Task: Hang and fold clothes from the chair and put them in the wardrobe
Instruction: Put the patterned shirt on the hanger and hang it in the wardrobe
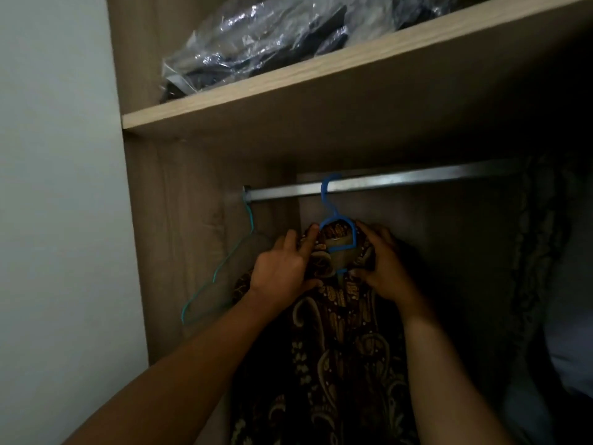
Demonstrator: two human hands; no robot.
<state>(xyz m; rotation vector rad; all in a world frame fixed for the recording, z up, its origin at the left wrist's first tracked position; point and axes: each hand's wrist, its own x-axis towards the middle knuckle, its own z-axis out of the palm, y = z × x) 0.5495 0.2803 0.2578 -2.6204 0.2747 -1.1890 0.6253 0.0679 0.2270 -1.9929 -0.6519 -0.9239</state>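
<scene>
This is a home, seen from in front of a wood-grain wardrobe that stands against a plain white wall at 9 o'clock. At 12 o'clock its shelf carries dark clothing sealed in clear plastic bags, and below it a metal rail bears a blue hanger with a patterned shirt reaching down to 6 o'clock. A bare teal wire hanger hangs at the rail's 9 o'clock end, and a dark garment hangs at 3 o'clock.

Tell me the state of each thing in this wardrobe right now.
Blue hanger: hooked on rail, carrying shirt.
Shirt: hung, held at the neck.
Left hand: grips shirt.
Right hand: grips shirt.
Teal hanger: empty, hanging at rail's left end.
Bag: lying on shelf.
</scene>
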